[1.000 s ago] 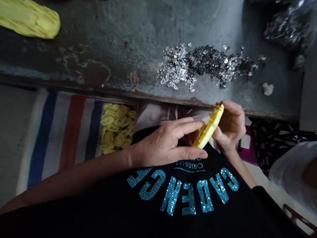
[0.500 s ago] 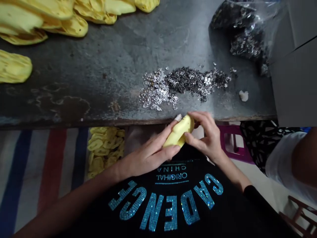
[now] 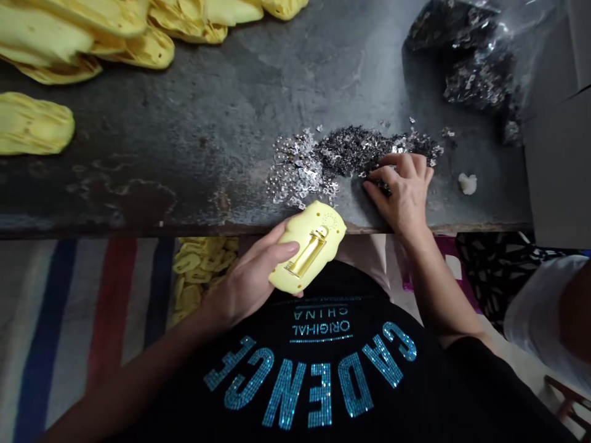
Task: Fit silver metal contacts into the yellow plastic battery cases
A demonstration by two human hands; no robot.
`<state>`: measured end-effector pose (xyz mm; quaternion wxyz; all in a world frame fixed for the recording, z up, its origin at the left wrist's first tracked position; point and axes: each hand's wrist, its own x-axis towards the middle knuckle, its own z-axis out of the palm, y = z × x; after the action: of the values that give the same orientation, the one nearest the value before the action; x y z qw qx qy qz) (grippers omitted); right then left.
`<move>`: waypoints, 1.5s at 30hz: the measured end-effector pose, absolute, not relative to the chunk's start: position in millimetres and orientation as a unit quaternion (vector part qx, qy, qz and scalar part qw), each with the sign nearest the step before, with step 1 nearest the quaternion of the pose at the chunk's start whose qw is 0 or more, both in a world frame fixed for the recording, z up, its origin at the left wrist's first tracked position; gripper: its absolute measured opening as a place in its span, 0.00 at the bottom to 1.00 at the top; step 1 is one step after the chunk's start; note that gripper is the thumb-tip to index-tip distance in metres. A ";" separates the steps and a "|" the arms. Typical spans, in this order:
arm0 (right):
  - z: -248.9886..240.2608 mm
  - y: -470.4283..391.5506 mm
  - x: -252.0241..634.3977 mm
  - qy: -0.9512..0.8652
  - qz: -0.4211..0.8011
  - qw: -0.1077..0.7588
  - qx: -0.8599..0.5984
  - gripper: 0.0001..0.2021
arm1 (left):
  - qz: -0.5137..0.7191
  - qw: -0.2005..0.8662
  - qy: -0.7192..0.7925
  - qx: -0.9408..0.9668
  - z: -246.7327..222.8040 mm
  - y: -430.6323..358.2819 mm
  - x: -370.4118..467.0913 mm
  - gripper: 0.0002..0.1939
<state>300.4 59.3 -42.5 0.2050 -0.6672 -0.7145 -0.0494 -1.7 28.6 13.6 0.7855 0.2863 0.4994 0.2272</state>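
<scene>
My left hand [image 3: 258, 267] is closed around a yellow plastic casing [image 3: 332, 246], held in front of the table edge. The casing's open battery compartment and a cluster of small holes face up. My right hand [image 3: 404, 187] reaches over a pile of small metal battery contacts [image 3: 353, 147], its fingers curled and its thumb and forefinger close together at the near edge of the pile. Whatever lies between those fingertips is too small to make out. Shinier flat contacts [image 3: 298, 169] lie on the pile's left side, beyond the casing.
More yellow casings [image 3: 133, 46] are heaped at the back left of the dark table [image 3: 231, 111]. A clear plastic bag [image 3: 480, 67] of metal parts stands back right, near a small white lump [image 3: 468, 183]. Yellow pieces [image 3: 198, 264] fill a space below the table. Another person's limb [image 3: 575, 301] shows at right.
My right hand has let go of the casing and moved forward and right to the metal contacts. My left hand has turned the casing so its battery compartment shows.
</scene>
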 end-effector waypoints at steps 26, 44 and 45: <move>-26.6 32.0 284.9 -0.760 0.026 0.224 -0.610 0.08 | 0.249 0.782 0.489 0.294 11.1 22.6 -7.7 0.40; -36.6 23.1 282.3 -0.735 0.045 0.258 -0.626 0.08 | 0.274 0.791 0.456 0.302 13.5 28.0 -1.9 0.38; -36.4 22.5 282.7 -0.733 0.048 0.260 -0.627 0.08 | 0.275 0.792 0.454 0.301 13.3 27.8 -1.3 0.37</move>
<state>282.7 22.5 -36.4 0.2601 -0.6266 -0.7330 0.0481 -1.3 27.8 13.3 0.7918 0.3014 0.4544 0.2753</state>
